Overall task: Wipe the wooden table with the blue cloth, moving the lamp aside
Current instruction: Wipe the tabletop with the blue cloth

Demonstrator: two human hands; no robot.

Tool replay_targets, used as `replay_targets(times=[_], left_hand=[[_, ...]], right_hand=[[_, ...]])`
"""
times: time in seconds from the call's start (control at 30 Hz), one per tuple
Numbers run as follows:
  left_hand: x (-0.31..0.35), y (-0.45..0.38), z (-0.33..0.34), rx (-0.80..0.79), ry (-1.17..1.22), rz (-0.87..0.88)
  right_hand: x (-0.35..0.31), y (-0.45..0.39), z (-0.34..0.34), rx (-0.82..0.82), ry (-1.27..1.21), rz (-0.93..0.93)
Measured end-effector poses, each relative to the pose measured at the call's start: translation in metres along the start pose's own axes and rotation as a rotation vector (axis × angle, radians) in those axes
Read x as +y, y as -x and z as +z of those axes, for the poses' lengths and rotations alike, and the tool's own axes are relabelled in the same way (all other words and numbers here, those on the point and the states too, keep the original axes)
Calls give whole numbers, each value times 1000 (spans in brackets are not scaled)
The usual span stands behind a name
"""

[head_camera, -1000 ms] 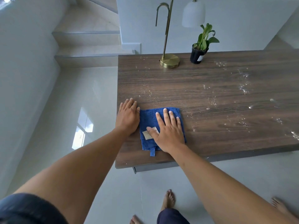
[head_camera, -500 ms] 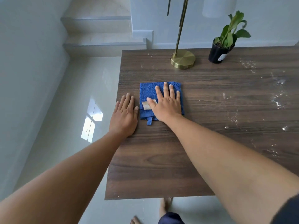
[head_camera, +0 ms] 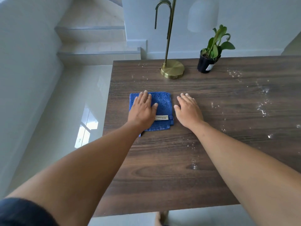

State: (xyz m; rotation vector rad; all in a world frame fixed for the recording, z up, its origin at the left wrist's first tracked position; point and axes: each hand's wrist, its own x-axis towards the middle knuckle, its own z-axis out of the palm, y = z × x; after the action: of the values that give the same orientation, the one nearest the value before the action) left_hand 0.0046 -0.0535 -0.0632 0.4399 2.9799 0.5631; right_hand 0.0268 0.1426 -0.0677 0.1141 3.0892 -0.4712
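Cloth passes from right hand to left

The left hand [head_camera: 143, 110] now lies flat, fingers straight, on the blue cloth [head_camera: 161, 101] near the table [head_camera: 162, 168]'s left edge; the right hand [head_camera: 187, 110], 0.5 s ago on it, rests spread on bare wood, probably freed for the lamp [head_camera: 172, 69] behind, while crumbs [head_camera: 262, 108] remain rightward.

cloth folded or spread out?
Folded. The blue cloth shows stacked layers along its near edge, lying flat under the left hand.
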Motion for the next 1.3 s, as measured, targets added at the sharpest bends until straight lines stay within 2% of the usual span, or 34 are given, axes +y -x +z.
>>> replay_targets(times=[0.07,0.23,0.47,0.63,0.73,0.93,1.1,1.2,1.3], left_hand=[[13,-8,14,-59,-48,-58],[11,-37,24,-36,-123,-149],[-40,-162,-3,-33,-132,-168],[-50,-240,-11,-5,-136,-194],[-45,-235,-10,-13,-126,-147],[-51,-151,-1,-3,-119,-102],[-62,-215,-16,11,-110,-192],[-52,-262,-15,-12,-131,-91],[-39,-258,-8,-64,-117,20]], right_hand=[[13,-15,-4,-8,40,37],[25,-53,-3,-60,80,41],[29,-69,10,-1,108,26],[30,-68,12,27,129,16],[31,-68,12,20,129,13],[28,-65,7,-29,135,19],[27,-65,9,-4,132,23],[28,-66,12,27,133,22],[29,-65,13,9,148,13]])
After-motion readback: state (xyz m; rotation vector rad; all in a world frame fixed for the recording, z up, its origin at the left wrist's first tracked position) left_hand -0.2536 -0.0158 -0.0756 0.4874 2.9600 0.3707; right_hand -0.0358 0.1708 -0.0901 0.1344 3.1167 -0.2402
